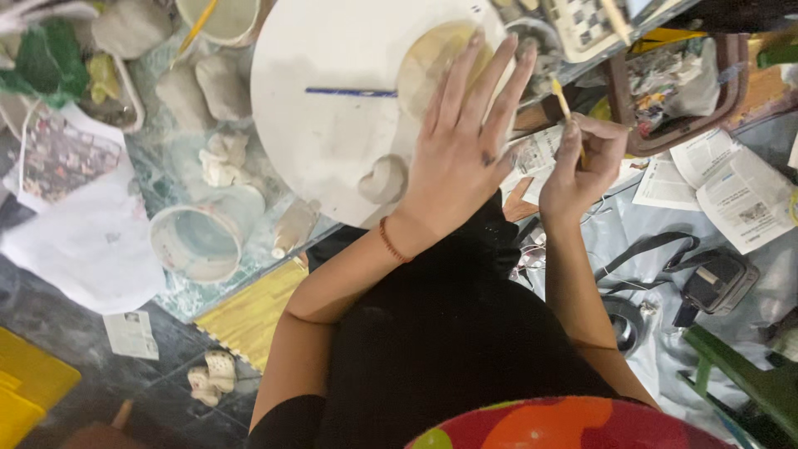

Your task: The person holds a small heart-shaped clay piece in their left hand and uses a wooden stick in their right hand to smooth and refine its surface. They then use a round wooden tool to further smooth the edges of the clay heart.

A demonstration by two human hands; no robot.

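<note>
The flat clay disc lies under my left hand, fingers spread flat to steady it on the round white board. My right hand pinches a thin yellow stick just beside, off the board's edge.

bare forearms, beaded reddish bracelet on left wrist, black top, dark-painted nails

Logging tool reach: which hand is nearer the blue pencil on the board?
Left. The left hand lies flat on the white board, just right of the blue pencil; the right hand is off the board.
</note>
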